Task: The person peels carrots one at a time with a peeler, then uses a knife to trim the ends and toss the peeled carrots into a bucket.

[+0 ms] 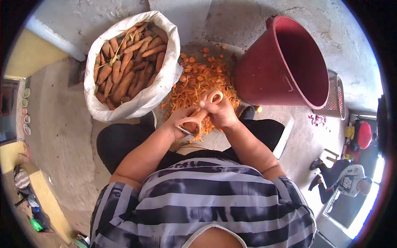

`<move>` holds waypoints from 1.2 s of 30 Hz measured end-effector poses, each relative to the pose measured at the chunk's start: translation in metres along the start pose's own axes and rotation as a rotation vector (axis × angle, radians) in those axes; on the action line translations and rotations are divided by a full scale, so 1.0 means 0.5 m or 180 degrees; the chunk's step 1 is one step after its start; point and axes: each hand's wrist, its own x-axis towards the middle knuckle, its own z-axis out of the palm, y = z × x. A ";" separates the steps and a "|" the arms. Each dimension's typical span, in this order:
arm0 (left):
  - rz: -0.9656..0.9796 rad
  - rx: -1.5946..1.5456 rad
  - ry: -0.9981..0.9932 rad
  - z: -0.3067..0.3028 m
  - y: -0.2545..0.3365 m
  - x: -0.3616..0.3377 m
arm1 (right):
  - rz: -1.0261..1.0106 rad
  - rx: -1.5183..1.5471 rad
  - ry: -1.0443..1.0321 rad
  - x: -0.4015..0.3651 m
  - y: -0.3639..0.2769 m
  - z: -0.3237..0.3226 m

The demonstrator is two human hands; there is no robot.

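A peach-coloured peeler with a metal blade at its lower left end and a ring at its upper right end is held across both hands. My left hand is closed around the blade end. My right hand grips the handle near the ring. No carrot shows in either hand. Beneath them, a heap of orange carrot peelings and cut ends covers the floor between my feet. To the upper left, a white sack with a rolled-down rim is full of unpeeled carrots.
A large dark red tub leans at the upper right, its mouth facing right. Behind it stands a perforated crate. Concrete walls close off the far side. Another person is at the lower right. Footwear lines the left wall.
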 end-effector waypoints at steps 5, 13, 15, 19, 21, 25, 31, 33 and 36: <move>-0.0391 -0.0235 0.0015 -0.004 0.005 -0.010 | -0.0271 -0.0172 0.1401 0.081 -0.019 -0.129; -0.0411 -0.0456 -0.0007 -0.008 0.004 0.008 | -0.0411 -0.0293 0.1260 0.033 -0.061 -0.092; -0.0375 -0.0413 -0.0018 -0.018 -0.002 0.016 | -0.0281 -0.0134 0.0518 0.004 -0.030 -0.024; -0.0276 -0.0211 -0.0043 -0.002 -0.003 0.004 | 0.0183 0.0065 0.0273 0.002 0.009 0.001; -0.0197 -0.0103 -0.0491 -0.008 -0.006 -0.001 | -0.0316 0.0196 0.0704 0.039 0.014 -0.050; -0.0586 -0.0515 -0.0388 -0.003 -0.003 -0.006 | -0.0541 -0.1165 0.2078 0.092 -0.036 -0.207; -0.0353 -0.0337 0.0106 -0.012 -0.001 0.007 | -0.0520 -0.0588 0.1339 0.033 -0.059 -0.081; -0.0283 -0.0504 0.0170 -0.003 0.002 0.006 | -0.0149 -0.0193 0.0881 -0.005 -0.044 -0.001; -0.0175 -0.0418 -0.0068 -0.019 -0.008 0.016 | 0.0404 -0.0167 0.0090 -0.011 -0.013 0.017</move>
